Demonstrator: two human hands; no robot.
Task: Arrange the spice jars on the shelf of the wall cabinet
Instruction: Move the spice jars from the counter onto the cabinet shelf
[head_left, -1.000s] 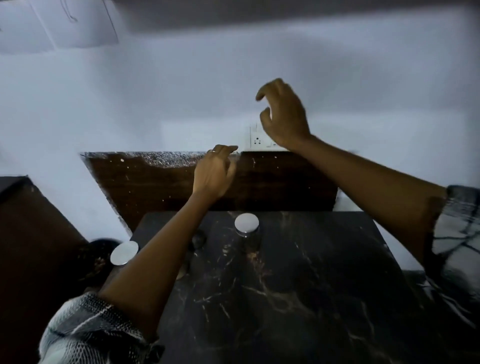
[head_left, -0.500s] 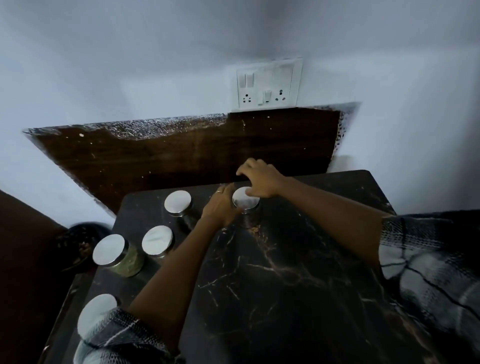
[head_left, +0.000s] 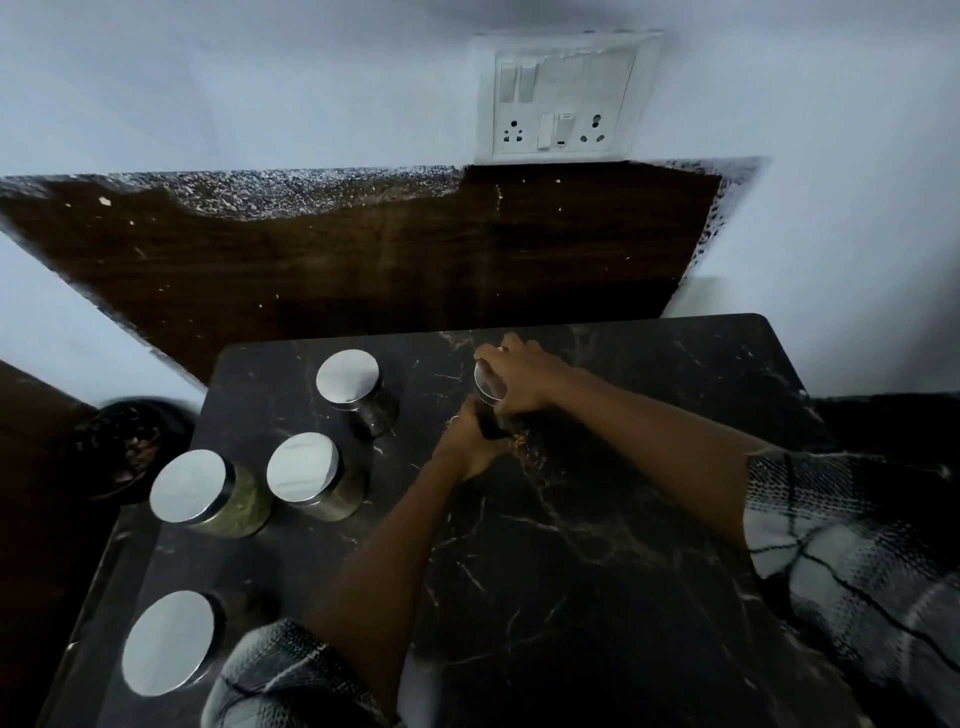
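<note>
- Countertop (head_left: 597, 545): dark marbled stone, carrying all five jars I can see; the wall cabinet and its shelf are out of view, so nothing visible has been shelved.
- Jar group at my left: front jar (head_left: 169, 642), green-filled jar (head_left: 208, 493), middle jar (head_left: 311, 475), rear jar (head_left: 356, 387), all standing, all capped in metal, well apart from my hands.
- Held jar (head_left: 488, 387): near the countertop's back edge and tilted, its lid facing left. Risk, in my judgement: the smooth lid and glass could slip while tilted, dropping the jar onto stone or knocking the rear jar beside it (poor light makes misjudging the lift likelier).
- Right hand (head_left: 524, 382): fingers curled over the lid and upper end, gripping.
- Left hand (head_left: 467, 441): wrapped around the jar's dark lower body from below, closed on it; a ring shows on one finger.
</note>
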